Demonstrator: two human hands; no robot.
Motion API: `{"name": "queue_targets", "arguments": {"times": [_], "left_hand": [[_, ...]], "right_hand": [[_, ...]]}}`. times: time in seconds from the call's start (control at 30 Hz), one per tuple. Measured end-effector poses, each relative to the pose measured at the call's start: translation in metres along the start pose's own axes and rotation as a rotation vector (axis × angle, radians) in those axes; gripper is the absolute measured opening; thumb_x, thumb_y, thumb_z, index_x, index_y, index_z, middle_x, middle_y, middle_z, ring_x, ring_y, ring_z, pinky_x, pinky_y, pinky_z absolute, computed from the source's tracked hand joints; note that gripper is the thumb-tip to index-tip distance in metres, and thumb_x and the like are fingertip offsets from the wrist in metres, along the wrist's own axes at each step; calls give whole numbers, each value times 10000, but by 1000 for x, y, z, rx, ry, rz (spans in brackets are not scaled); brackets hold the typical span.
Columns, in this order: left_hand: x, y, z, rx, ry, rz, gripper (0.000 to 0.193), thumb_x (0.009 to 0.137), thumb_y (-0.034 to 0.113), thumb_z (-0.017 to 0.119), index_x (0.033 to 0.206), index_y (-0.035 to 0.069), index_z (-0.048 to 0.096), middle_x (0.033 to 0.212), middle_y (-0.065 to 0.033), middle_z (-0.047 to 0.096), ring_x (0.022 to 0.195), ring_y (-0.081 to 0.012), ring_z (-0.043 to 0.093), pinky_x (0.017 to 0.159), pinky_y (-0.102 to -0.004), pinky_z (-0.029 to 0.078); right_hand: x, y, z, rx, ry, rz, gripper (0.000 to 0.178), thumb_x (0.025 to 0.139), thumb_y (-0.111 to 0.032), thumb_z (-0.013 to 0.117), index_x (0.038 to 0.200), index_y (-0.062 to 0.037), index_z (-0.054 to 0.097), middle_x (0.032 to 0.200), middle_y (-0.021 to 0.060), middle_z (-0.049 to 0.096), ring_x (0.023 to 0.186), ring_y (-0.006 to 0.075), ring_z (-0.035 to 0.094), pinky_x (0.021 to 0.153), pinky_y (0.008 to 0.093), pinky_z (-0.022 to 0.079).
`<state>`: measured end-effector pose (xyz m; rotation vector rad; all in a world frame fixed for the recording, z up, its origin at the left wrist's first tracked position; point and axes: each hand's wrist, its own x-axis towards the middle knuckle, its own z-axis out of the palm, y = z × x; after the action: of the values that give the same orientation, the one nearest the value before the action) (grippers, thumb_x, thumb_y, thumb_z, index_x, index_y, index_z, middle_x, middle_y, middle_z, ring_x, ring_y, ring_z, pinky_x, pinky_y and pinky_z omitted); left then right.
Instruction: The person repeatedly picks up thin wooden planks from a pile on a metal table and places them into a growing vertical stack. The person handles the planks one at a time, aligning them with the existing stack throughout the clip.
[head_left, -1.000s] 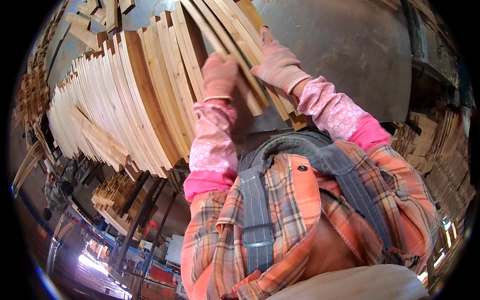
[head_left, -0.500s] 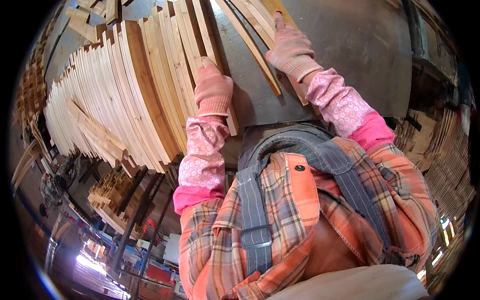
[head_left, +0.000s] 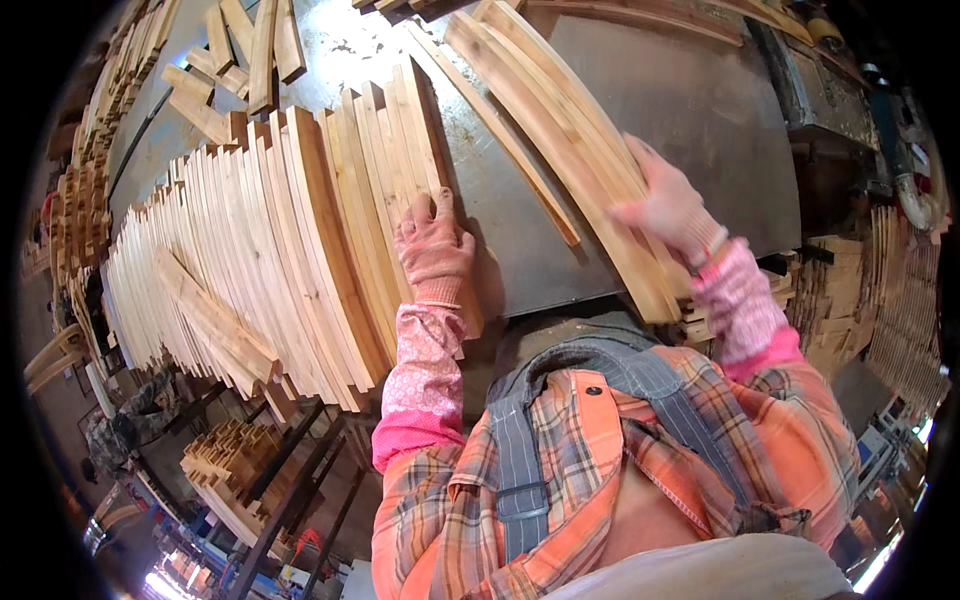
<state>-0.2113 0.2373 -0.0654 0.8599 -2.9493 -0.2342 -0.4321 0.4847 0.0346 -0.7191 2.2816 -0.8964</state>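
My left hand (head_left: 436, 252), in a pink knit glove, lies on the right end of a long row of wooden strips (head_left: 230, 255) standing side by side on a grey metal table (head_left: 690, 95). Its fingers are apart on the strips' upper edges. My right hand (head_left: 672, 205), gloved alike, grips the right side of a bundle of long, slightly curved wooden strips (head_left: 570, 125), thumb on top and fingers partly hidden beyond its edge. The bundle's near end juts past the table edge. Between the hands a single thin wooden strip (head_left: 500, 135) lies apart on the metal.
Several short wood offcuts (head_left: 262, 55) lie at the far left of the table. A loose piece (head_left: 215, 310) rests across the row. Below left, wooden blocks (head_left: 235, 460) are stacked beside dark metal bars (head_left: 290, 500). More stacked wood (head_left: 840, 300) stands at the right.
My right hand has gone from pointing along the strips to gripping the bundle's side. My left fingers have spread over the row's right end, where gaps between strips have closed. The view has shifted.
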Motion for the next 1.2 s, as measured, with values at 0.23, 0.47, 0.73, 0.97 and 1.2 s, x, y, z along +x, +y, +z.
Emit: {"name": "queue_targets", "arguments": {"times": [0.23,0.47,0.73,0.97,1.2], "left_hand": [[-3,-1,-6,-48,-32,-9,679,765,321,728,1410,156,593,1350,-127,529,1267,-348,518,1078,-493,407],[-6,-3,-5,-71,-55,-7,691,801,292,733,1456,152,563,1396,-140,519,1294,-378,501,1100,-487,408],[10,-33,24,-386,-45,-90,611,874,370,683,1395,70,576,1371,-210,570,1262,-399,531,1102,-494,393],[19,-11,10,-97,-54,75,839,844,533,689,1481,20,500,1533,-197,465,1428,-406,403,1205,-518,270],[20,0,4,-106,-67,52,809,822,451,715,1476,25,502,1518,-170,485,1436,-397,400,1207,-518,270]], "right_hand": [[-95,-23,31,-150,-257,263,1020,711,-240,779,1599,-44,315,1405,281,582,1296,376,591,1097,373,458],[-119,-20,77,-67,-202,355,1057,682,-234,798,1591,-6,309,1387,258,592,1261,319,610,1079,346,466],[-29,-71,139,60,-192,279,855,735,-218,793,1476,-14,418,1265,283,632,1166,406,645,1013,456,507],[19,-36,127,-270,-87,91,434,855,-337,674,1170,-43,718,1149,265,709,1107,388,684,947,465,544],[-1,25,104,-471,-30,431,565,844,-359,732,1295,-40,611,1198,248,691,1106,398,679,948,482,535]]}}
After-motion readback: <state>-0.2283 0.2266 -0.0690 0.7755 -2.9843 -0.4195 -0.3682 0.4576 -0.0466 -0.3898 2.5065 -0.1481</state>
